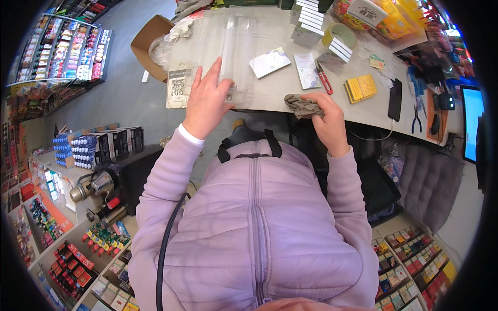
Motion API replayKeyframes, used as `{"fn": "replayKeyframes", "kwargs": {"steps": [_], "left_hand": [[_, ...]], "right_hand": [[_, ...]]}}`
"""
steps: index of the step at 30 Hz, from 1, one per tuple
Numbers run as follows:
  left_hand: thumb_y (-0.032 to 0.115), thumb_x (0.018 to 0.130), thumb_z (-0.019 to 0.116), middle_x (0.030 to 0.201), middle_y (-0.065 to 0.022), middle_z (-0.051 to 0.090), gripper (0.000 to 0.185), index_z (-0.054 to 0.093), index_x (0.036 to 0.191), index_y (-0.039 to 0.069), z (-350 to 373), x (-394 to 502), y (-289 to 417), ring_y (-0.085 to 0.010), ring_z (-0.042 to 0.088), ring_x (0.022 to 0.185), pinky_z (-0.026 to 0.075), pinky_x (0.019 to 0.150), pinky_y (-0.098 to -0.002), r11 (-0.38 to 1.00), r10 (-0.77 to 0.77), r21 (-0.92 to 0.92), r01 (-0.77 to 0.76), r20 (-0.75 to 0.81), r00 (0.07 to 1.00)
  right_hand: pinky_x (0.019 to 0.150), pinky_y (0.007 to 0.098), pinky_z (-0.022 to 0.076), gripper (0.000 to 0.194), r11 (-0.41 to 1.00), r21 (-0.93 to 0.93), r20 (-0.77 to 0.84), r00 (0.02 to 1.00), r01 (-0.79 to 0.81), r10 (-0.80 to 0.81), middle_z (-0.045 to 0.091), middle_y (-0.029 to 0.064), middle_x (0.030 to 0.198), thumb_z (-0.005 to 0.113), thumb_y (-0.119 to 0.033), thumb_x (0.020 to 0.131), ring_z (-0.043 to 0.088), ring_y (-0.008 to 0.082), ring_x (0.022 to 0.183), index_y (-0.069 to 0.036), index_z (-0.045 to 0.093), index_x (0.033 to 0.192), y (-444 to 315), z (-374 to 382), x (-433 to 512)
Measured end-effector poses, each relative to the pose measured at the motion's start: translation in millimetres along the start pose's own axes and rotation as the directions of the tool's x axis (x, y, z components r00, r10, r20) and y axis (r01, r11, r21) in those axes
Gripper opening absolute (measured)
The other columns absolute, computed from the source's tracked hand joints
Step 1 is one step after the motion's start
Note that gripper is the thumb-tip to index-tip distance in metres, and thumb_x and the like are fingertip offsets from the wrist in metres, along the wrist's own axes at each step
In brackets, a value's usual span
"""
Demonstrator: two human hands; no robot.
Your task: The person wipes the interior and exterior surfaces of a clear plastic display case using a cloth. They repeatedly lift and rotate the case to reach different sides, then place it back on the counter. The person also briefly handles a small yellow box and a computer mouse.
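My left hand (208,103) is over the near end of a long clear plastic tray (243,46), fingers spread. Whether the fingertips press on the plastic is hard to tell. A crumpled grey-brown cloth (301,105) is in my right hand (330,120), at the front edge of the table. Beyond the cloth, two flat white boxes (269,63) lie apart on the tabletop. Red-handled thread snips (325,79) lie against the right-hand box. Farther right are yellow packs (360,88), side by side.
The pale table (272,93) holds stacked white boxes (309,25), a tape roll (342,37), a black phone (395,100) on a cable and pliers (416,119). An open cardboard box (149,46) stands at its left edge. A monitor (470,123) is far right; stocked shelves (62,48) stand left.
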State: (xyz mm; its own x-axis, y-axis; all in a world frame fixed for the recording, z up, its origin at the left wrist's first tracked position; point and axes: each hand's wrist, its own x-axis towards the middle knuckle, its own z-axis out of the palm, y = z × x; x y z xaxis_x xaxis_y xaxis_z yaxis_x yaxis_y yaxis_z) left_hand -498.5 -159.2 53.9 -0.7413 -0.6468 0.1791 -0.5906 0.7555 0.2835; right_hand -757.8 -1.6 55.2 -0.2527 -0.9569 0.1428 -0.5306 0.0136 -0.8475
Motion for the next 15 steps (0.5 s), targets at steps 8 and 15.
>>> {"fn": "replayKeyframes", "kwargs": {"steps": [8, 15], "left_hand": [[0.013, 0.058, 0.092, 0.153, -0.0241, 0.039, 0.055, 0.063, 0.105, 0.01, 22, 7, 0, -0.0367, 0.049, 0.132, 0.03, 0.118, -0.0556, 0.997, 0.034, -0.072, -0.033, 0.013, 0.999], [0.019, 0.061, 0.091, 0.153, -0.0217, 0.04, 0.069, 0.062, 0.123, 0.008, 45, 8, 5, -0.039, 0.04, 0.141, 0.026, 0.118, -0.0574, 0.997, -0.006, -0.083, 0.0, -0.076, 0.997]], "right_hand": [[0.092, 0.0342, 0.0515, 0.048, 0.996, 0.001, -0.133, 0.988, -0.085, 0.084, 0.067, 0.0165, 0.107, 0.047, 0.015, 0.069, 0.067, 0.0321, 0.1, 0.001, 0.068, 0.109, 15, -9, -22], [0.096, 0.0332, 0.0484, 0.047, 0.973, -0.029, -0.446, 0.874, -0.229, 0.192, 0.066, 0.0146, 0.113, 0.049, 0.01, 0.073, 0.065, 0.0289, 0.106, 0.0, 0.067, 0.115, 29, -24, -27]]}}
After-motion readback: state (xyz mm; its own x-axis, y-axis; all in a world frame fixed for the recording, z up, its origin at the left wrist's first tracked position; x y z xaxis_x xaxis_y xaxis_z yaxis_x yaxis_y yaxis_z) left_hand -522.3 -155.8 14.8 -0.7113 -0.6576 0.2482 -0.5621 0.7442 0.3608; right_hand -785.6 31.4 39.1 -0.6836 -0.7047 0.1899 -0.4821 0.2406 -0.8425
